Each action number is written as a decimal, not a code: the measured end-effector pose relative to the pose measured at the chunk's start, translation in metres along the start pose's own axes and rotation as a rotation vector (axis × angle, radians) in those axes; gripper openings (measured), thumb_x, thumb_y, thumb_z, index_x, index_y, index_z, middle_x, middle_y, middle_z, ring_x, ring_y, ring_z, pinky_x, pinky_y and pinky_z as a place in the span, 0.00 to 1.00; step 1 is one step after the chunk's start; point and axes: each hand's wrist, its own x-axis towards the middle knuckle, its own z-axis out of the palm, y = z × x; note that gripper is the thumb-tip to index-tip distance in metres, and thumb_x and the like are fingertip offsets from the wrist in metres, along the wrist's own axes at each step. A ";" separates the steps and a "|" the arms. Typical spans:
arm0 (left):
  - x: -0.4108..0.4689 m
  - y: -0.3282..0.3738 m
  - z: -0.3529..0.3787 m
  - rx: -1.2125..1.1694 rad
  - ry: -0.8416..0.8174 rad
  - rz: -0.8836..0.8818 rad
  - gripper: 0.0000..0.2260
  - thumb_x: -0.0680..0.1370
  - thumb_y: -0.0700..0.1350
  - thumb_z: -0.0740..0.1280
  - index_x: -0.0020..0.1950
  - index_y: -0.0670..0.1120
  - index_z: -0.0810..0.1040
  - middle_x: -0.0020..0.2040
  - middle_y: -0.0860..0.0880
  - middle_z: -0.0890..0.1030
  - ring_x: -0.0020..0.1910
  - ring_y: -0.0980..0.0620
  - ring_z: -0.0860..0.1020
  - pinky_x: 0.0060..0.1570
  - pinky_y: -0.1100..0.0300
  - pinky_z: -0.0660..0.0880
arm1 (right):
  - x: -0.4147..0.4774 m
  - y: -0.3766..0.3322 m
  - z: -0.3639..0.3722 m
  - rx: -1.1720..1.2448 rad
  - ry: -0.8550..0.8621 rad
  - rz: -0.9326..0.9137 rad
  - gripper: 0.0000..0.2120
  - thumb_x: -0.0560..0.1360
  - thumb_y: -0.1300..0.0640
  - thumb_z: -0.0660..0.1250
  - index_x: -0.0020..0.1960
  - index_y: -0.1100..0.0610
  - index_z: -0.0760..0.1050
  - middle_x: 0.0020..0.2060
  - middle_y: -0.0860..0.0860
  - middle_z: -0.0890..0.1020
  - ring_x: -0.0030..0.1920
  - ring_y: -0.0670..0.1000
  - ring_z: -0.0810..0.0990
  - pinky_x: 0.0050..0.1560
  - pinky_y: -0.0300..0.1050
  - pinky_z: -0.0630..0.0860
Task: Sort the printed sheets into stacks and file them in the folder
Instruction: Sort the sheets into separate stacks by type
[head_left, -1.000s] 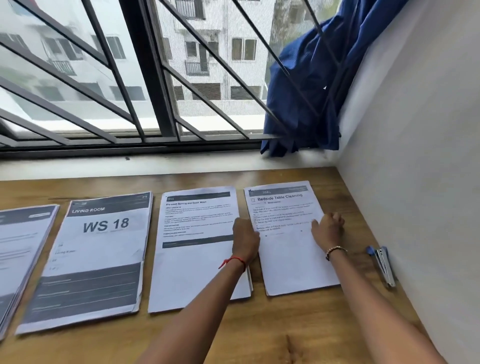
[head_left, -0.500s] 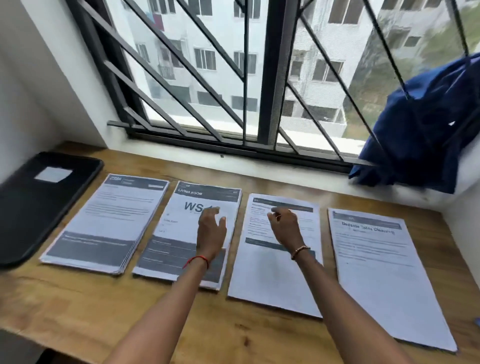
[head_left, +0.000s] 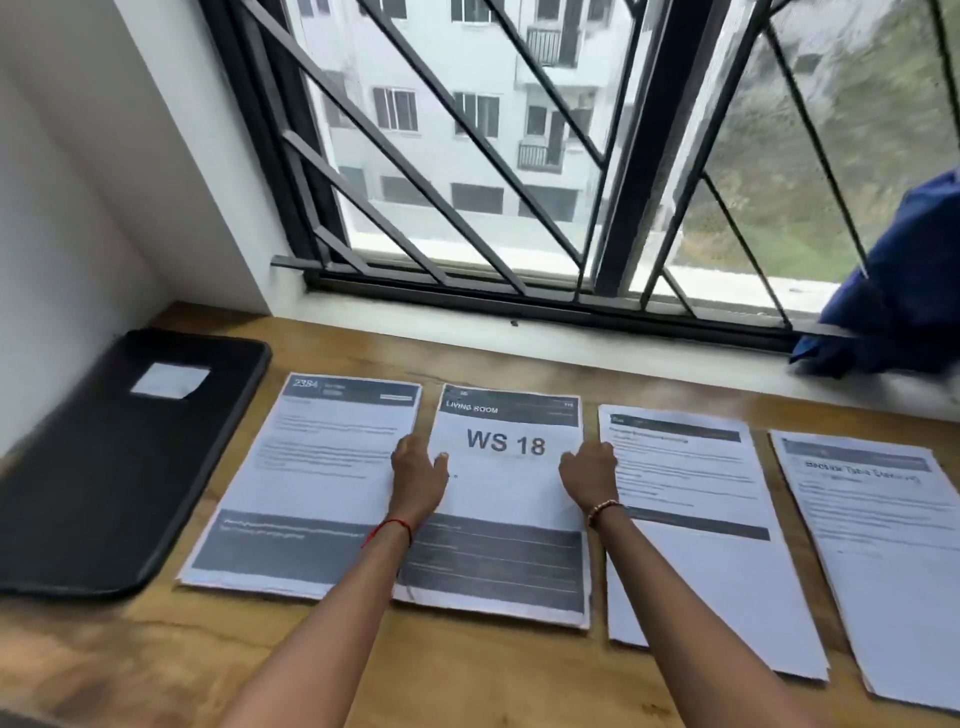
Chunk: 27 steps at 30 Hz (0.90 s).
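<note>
Several stacks of printed sheets lie side by side on the wooden desk (head_left: 156, 654). The "WS 18" stack (head_left: 506, 499) sits second from the left. My left hand (head_left: 417, 475) rests at its left edge and my right hand (head_left: 589, 475) at its right edge, fingers curled against the paper sides. Left of it lies the stack headed "2384" (head_left: 317, 467). To the right lie a text stack (head_left: 696, 525) and another stack (head_left: 883, 561) at the far right. A closed black folder (head_left: 114, 467) with a white label lies at the desk's left end.
A white wall (head_left: 78, 208) closes the left side. The barred window (head_left: 519, 156) and its white sill (head_left: 571, 358) run along the back. Blue cloth (head_left: 904, 301) hangs at the right on the sill. Bare wood shows along the front edge.
Both hands moved left from the two right-hand stacks across to the "WS 18" stack, now bracketing its sides. The view swung left, bringing the black folder into sight.
</note>
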 end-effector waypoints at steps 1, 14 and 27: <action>0.005 -0.001 0.000 0.019 -0.018 -0.005 0.24 0.77 0.39 0.62 0.72 0.41 0.63 0.55 0.35 0.73 0.58 0.37 0.69 0.57 0.53 0.64 | 0.002 -0.002 0.001 -0.008 0.010 0.012 0.14 0.78 0.61 0.57 0.56 0.70 0.72 0.57 0.65 0.75 0.62 0.61 0.69 0.58 0.46 0.64; 0.024 0.003 -0.002 -0.107 -0.091 -0.089 0.14 0.78 0.38 0.59 0.63 0.36 0.69 0.59 0.37 0.68 0.61 0.39 0.67 0.59 0.53 0.66 | 0.015 -0.012 0.012 0.063 0.121 0.128 0.12 0.73 0.66 0.62 0.52 0.73 0.72 0.53 0.68 0.76 0.55 0.65 0.75 0.51 0.49 0.71; 0.018 0.002 -0.001 -0.075 -0.116 -0.075 0.11 0.75 0.36 0.61 0.57 0.35 0.72 0.59 0.39 0.67 0.60 0.41 0.67 0.59 0.55 0.67 | 0.013 -0.005 0.022 0.113 0.123 0.104 0.06 0.70 0.67 0.63 0.45 0.68 0.70 0.49 0.67 0.76 0.52 0.65 0.74 0.45 0.47 0.69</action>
